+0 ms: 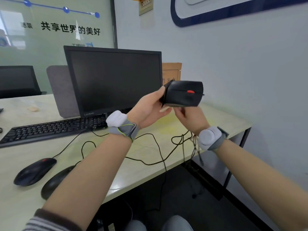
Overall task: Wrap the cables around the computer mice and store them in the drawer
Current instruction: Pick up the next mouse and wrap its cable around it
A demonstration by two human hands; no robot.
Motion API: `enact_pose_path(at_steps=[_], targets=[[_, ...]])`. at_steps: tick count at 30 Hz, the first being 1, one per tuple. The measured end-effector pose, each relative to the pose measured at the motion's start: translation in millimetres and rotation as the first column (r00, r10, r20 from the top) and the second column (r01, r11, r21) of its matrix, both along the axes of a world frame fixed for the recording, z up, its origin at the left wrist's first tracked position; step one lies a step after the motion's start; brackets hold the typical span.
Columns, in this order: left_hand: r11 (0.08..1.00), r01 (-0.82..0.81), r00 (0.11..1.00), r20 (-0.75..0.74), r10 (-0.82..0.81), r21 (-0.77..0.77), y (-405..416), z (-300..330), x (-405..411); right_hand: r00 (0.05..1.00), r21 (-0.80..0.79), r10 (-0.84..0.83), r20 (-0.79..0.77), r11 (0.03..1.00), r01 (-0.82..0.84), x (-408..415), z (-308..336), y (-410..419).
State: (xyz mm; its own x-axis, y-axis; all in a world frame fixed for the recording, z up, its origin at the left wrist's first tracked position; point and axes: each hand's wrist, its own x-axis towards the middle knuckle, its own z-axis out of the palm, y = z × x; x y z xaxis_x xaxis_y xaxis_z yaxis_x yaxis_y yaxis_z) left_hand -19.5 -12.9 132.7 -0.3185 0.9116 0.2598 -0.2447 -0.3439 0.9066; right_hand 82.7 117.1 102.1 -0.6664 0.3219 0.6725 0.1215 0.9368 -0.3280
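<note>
Both hands are raised above the desk's right end, gripping one black mouse with a red scroll wheel between them. The left hand clasps its rear end, thumb lying against the black cable turns that cross the body there, while the right hand supports it from underneath, fingers curled up against the base; what those fingers pinch is blurred. Each wrist carries a grey strap with a white padded block. From the held mouse its cable drops behind the right wrist and loops loosely over the pale desk, part of it hanging past the front edge. Two more black mice lie at the near left of the desk: one with a red wheel, and a second mouse just beside it, partly hidden by the left forearm; their thin cables trail toward the back. Farther back sit a black keyboard and a dark Lenovo monitor, with a brown folder standing behind the monitor's right edge.
</note>
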Motion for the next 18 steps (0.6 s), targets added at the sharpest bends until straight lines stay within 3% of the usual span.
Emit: enact_pose_path(at_steps=[5, 8, 11, 14, 18], targets=[[0.951, -0.297, 0.954, 0.072, 0.291, 0.092, 15.1, -9.2, 1.0, 0.961, -0.292, 0.247, 0.122, 0.935, -0.203, -11.7, -7.7, -10.4], [0.891, -0.441, 0.896, 0.11, 0.431, 0.103, 16.0, -11.2, -2.2, 0.951, -0.362, 0.273, 0.142, 0.909, -0.207, -13.4, -15.4, -13.6], [0.898, -0.416, 0.895, 0.242, 0.376, 0.145, 14.5, -10.3, -6.6, 0.947, -0.42, 0.267, 0.178, 0.891, -0.172, -13.6, -26.5, -14.7], [0.856, -0.462, 0.844, 0.41, 0.345, 0.231, 9.2, -1.2, -12.1, 0.938, -0.354, 0.214, 0.274, 0.929, -0.109, -8.2, -41.4, -11.1], [0.8, -0.541, 0.787, 0.491, 0.372, 0.26, -1.8, 10.1, -24.6, 0.841, -0.026, -0.017, 0.541, 0.999, 0.037, 0.7, -69.0, 5.5]])
